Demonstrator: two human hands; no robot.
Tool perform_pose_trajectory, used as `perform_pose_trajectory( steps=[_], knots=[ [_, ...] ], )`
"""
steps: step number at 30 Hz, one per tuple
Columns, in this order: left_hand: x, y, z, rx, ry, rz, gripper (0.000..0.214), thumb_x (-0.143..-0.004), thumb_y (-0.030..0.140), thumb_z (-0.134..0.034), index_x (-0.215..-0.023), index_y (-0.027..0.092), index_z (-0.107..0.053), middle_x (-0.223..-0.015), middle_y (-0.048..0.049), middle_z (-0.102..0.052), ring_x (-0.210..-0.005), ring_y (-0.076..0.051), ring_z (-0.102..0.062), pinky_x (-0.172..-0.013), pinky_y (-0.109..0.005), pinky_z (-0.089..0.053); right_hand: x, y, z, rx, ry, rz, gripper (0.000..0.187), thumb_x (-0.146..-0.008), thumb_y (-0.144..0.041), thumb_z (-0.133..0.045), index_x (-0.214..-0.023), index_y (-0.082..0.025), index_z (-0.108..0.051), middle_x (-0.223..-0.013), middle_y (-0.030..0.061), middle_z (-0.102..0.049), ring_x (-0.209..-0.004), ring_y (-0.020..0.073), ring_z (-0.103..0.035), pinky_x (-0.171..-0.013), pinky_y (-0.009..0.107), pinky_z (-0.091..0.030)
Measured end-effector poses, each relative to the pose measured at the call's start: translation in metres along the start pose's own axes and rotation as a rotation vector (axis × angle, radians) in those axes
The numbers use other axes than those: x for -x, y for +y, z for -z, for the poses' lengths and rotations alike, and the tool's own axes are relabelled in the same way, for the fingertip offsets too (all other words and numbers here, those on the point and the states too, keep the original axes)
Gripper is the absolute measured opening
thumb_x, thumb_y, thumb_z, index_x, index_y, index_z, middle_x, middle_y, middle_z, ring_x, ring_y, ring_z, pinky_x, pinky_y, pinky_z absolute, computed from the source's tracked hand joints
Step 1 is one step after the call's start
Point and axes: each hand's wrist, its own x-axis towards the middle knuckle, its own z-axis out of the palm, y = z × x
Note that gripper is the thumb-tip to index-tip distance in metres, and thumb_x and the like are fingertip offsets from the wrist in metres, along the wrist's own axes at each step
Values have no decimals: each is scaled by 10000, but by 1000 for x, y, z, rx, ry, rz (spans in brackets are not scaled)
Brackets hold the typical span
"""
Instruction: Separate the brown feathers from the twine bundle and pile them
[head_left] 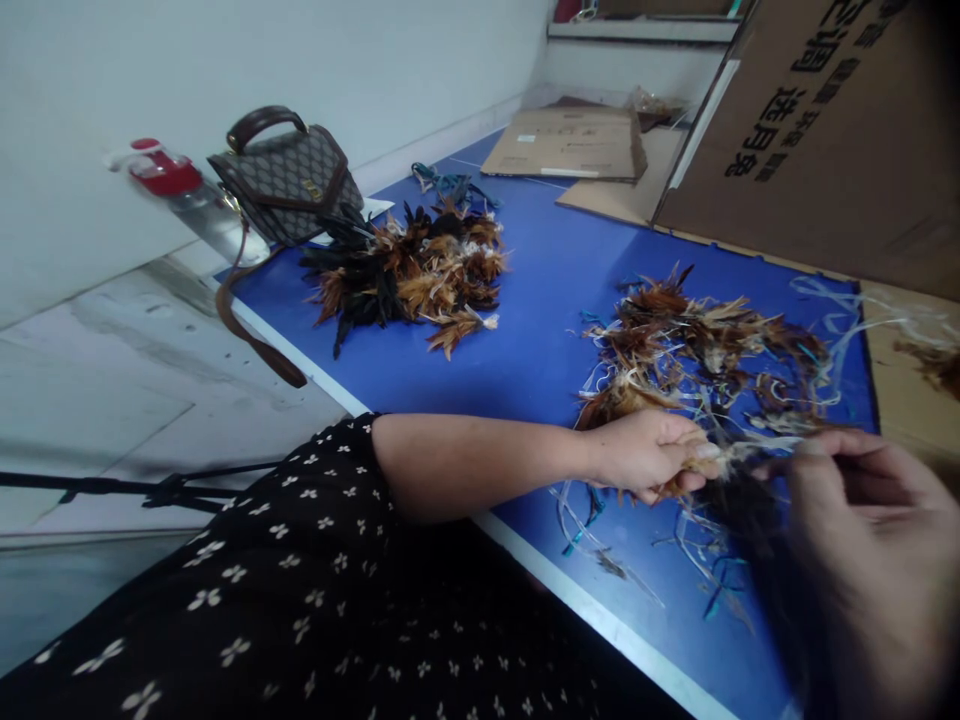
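A pale-edged blue surface (pixel 540 300) stands against a white wall (pixel 420 60); flat cardboard (pixel 562 140) lies far, a printed carton (pixel 817 140) far right, a handbag (pixel 289 185) left. Near right, the left hand (pixel 652 458) grips a feather bundle (pixel 706 462); the right hand (pixel 870 530) pinches white strands (pixel 761 446) beside it.

From here, a brown-black feather pile (pixel 420 265) is lying left on the blue table (pixel 544 300), before a brown patterned handbag (pixel 289 190); a red-capped clear bottle (pixel 202 210) is standing left of it. A brown feather heap (pixel 694 330) is lying right, before an upright brown cardboard panel (pixel 817 215); flat cardboard sheets (pixel 570 140) are lying behind.
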Motion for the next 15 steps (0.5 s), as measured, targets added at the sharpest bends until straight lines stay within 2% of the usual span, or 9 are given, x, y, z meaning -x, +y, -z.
perform_pose_trajectory(
  steps=[2,5,7,10,12,14,15],
  knots=[
    [0,1,0,-11,10,17,336,-1204,374,-688,-938,199,-579,-675,114,-556,-451,-32,-426,-442,-196,-326,-4,-2,6,70,95,-71,196,-917,-419,-814,-1026,-263,-766,-899,85,-792,-678,228,-727,-553,310,-457],
    [0,2,1,22,37,0,307,-1214,337,-656,-950,192,-596,-686,107,-548,-464,-32,-420,-456,-199,-327,-11,4,10,141,212,-86,216,-902,-414,-804,-1054,-264,-776,-951,97,-803,-683,221,-706,-563,319,-442],
    [-1,2,2,68,54,-27,289,-1227,313,-609,-965,190,-609,-690,97,-559,-464,-37,-412,-454,-208,-310,-15,12,8,146,111,-39,243,-907,-491,-811,-979,-261,-780,-820,60,-755,-623,200,-648,-557,318,-444],
    [-3,2,4,110,64,-52,274,-1224,320,-612,-988,183,-632,-684,90,-588,-443,-42,-398,-439,-221,-277,-15,20,1,186,-157,83,461,-919,-687,-805,-779,-251,-752,-636,16,-629,-555,162,-537,-519,300,-410],
    [-4,2,5,101,65,-61,275,-1207,331,-659,-977,185,-626,-685,90,-615,-432,-41,-413,-439,-225,-289,-11,19,-5,120,-221,89,523,-922,-759,-811,-882,-238,-834,-689,27,-698,-573,166,-584,-526,292,-459],
    [-3,2,5,60,60,-67,328,-1184,366,-715,-931,192,-600,-693,81,-651,-429,-38,-444,-445,-231,-314,-6,16,-9,10,-240,60,543,-925,-751,-844,-1086,-235,-899,-789,46,-781,-633,187,-681,-581,297,-556],
    [-3,2,5,40,54,-72,365,-1170,394,-743,-906,196,-586,-703,74,-671,-428,-37,-456,-446,-235,-323,-4,14,-10,-27,-243,59,536,-925,-737,-863,-1118,-239,-908,-830,54,-803,-670,197,-716,-611,302,-592]
  ],
)
